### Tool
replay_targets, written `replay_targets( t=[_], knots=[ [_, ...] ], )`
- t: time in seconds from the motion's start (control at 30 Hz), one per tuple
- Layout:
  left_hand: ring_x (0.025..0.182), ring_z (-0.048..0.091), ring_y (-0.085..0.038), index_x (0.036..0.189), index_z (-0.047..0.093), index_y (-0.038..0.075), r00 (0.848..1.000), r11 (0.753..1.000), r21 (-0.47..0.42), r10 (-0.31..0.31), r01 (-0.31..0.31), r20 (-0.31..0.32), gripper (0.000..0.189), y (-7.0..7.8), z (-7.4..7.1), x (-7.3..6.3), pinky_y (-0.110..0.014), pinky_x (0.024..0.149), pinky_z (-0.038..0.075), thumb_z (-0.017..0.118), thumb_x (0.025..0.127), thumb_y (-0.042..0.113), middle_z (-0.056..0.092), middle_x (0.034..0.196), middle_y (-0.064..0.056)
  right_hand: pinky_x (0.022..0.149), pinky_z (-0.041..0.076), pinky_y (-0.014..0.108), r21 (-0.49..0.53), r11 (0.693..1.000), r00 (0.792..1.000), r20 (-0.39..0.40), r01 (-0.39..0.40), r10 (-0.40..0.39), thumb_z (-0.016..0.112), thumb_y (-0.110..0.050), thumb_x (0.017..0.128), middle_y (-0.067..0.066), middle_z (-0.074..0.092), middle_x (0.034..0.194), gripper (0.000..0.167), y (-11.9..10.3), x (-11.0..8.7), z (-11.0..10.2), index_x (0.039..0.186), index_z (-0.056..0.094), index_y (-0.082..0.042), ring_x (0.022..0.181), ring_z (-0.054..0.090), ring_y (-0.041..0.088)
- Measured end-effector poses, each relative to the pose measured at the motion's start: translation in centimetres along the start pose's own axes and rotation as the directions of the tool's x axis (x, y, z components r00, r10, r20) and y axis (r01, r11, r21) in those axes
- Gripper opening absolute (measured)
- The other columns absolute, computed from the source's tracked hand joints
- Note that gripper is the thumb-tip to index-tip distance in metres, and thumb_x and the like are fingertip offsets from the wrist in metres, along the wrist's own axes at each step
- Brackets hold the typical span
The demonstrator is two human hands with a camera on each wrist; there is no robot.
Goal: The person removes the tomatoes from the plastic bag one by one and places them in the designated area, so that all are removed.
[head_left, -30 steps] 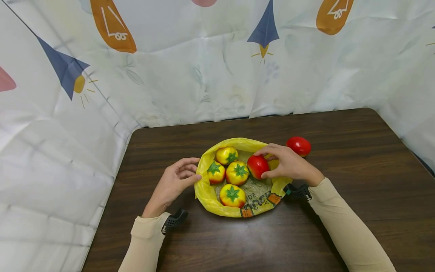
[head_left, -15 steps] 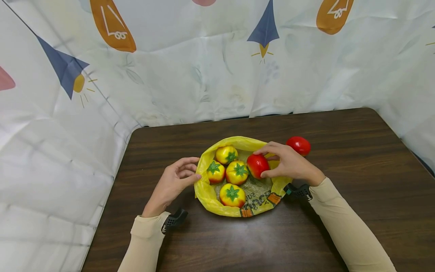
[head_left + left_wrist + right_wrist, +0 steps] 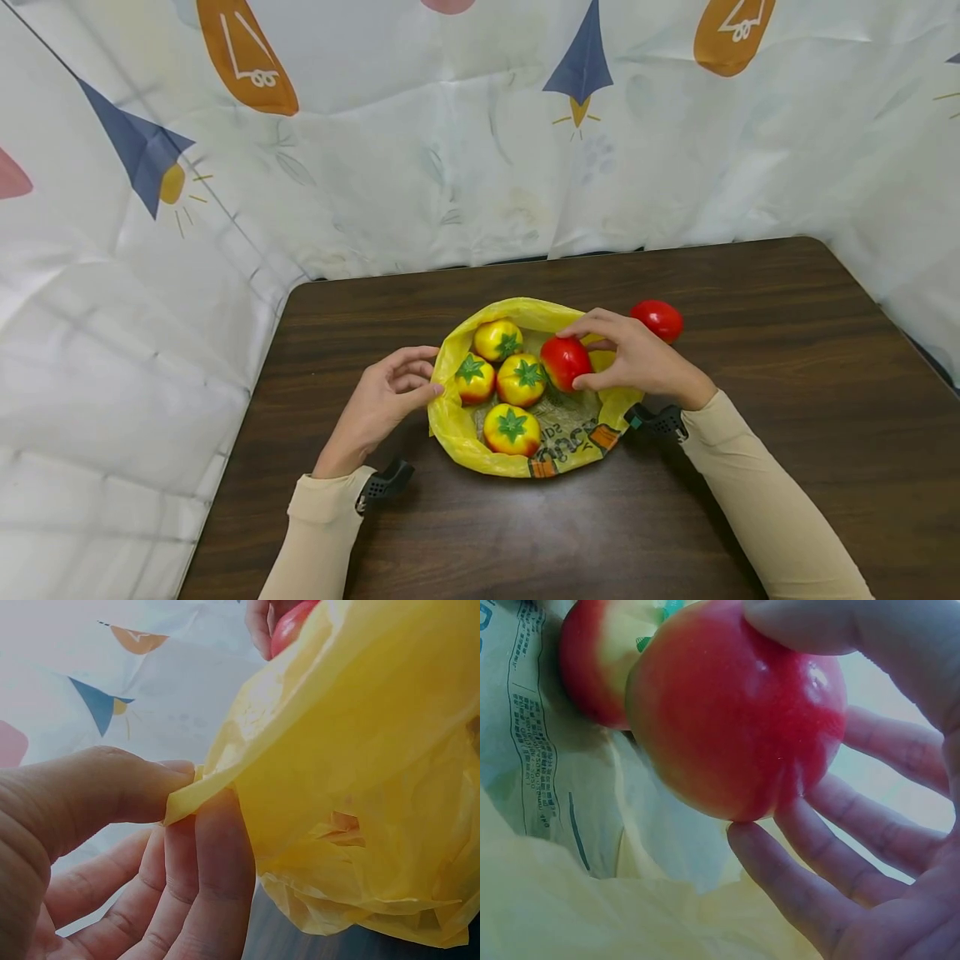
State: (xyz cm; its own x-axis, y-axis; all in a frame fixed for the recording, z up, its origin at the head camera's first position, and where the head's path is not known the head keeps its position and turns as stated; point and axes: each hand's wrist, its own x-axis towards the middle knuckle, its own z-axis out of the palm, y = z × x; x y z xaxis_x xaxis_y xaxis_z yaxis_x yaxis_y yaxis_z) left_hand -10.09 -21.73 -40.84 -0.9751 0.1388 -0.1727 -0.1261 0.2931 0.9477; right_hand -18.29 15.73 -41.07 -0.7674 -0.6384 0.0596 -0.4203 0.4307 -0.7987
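A yellow plastic bag [image 3: 450, 421] stands wide open on the table, its rim folded outward. Several yellow-and-red toy tomatoes [image 3: 512, 431] with green star-shaped leaves lie inside. My left hand [image 3: 386, 404] pinches the bag's left rim between thumb and fingers, as the left wrist view shows close up. Over the right part of the bag, my right hand [image 3: 633, 354] holds a mostly red toy tomato [image 3: 735, 712], thumb on one side and fingers spread round the other. Another red tomato [image 3: 657, 321] lies outside the bag, partly covered by the right hand.
The dark wood table [image 3: 555, 542] extends around the bag on all sides. A white printed cloth [image 3: 450, 167] hangs behind the table and along its left. Black bands [image 3: 386, 483] sit on both wrists.
My right hand has shifted very slightly left and away from me with the red tomato. The bag's far rim stands a touch higher; my left hand keeps its pinch.
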Motion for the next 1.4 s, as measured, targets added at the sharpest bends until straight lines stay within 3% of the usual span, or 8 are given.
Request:
replay_targets(
  t=[0.17,0.3,0.6,0.83,1.17,1.4],
  knots=[
    [0.095,0.071,-0.013,0.14,0.059,0.012,1.0,1.0,0.001,0.014,-0.014,-0.004,0.052,0.1,-0.1,-0.2,-0.02,0.084,0.058,0.079,0.093,0.018,0.065,0.116,-0.015,0.094,0.06,0.055,-0.012,1.0,0.999,-0.031,0.01,-0.011,0.089,-0.023,0.082,0.006,0.059,0.136,0.058,-0.4,0.0,-0.3,0.134,0.064,-0.017,0.116,0.068,0.032],
    [0.095,0.071,-0.012,0.14,0.059,0.012,1.0,1.0,0.0,0.023,-0.023,-0.001,0.051,0.1,0.0,-0.2,-0.023,0.084,0.059,0.078,0.093,0.019,0.066,0.116,-0.015,0.097,0.059,0.055,-0.013,1.0,0.997,-0.07,0.02,-0.021,0.09,-0.021,0.08,0.004,0.06,0.135,0.058,-0.8,-0.2,-0.7,0.132,0.064,-0.018,0.119,0.067,0.03],
    [0.094,0.071,-0.013,0.139,0.06,0.011,1.0,1.0,0.004,0.022,-0.022,0.009,0.048,0.2,0.2,-0.2,-0.033,0.086,0.063,0.077,0.094,0.019,0.065,0.115,-0.015,0.101,0.058,0.041,-0.022,0.998,0.981,-0.182,0.057,-0.06,0.092,-0.013,0.077,0.0,0.062,0.132,0.061,-1.0,-1.3,-1.7,0.132,0.067,-0.019,0.118,0.063,0.015],
    [0.095,0.071,-0.014,0.139,0.06,0.013,1.0,1.0,0.014,0.005,-0.005,0.011,0.048,0.5,0.1,-0.2,-0.033,0.087,0.063,0.077,0.094,0.019,0.065,0.117,-0.015,0.095,0.055,0.015,-0.081,0.994,0.965,-0.247,0.073,-0.091,0.091,-0.01,0.078,0.002,0.061,0.13,0.061,-1.5,-2.0,-3.1,0.133,0.067,-0.019,0.114,0.063,0.014],
    [0.095,0.071,-0.015,0.138,0.061,0.012,1.0,0.999,0.029,0.016,-0.016,0.004,0.047,0.6,-0.1,-0.5,-0.03,0.085,0.063,0.076,0.095,0.021,0.066,0.115,-0.016,0.094,0.05,0.007,-0.099,0.994,0.943,-0.324,0.05,-0.08,0.09,-0.004,0.077,0.003,0.06,0.129,0.062,-1.8,-3.1,-4.7,0.133,0.067,-0.015,0.111,0.06,-0.001],
    [0.095,0.071,-0.015,0.138,0.061,0.012,1.0,0.999,0.019,0.027,-0.027,0.007,0.047,0.5,-0.1,-0.6,-0.032,0.085,0.063,0.077,0.094,0.021,0.066,0.116,-0.017,0.093,0.051,0.006,-0.09,0.995,0.931,-0.359,0.038,-0.068,0.09,0.0,0.075,0.003,0.06,0.129,0.064,-1.3,-4.1,-5.6,0.133,0.067,-0.014,0.109,0.061,0.0]
  ],
)
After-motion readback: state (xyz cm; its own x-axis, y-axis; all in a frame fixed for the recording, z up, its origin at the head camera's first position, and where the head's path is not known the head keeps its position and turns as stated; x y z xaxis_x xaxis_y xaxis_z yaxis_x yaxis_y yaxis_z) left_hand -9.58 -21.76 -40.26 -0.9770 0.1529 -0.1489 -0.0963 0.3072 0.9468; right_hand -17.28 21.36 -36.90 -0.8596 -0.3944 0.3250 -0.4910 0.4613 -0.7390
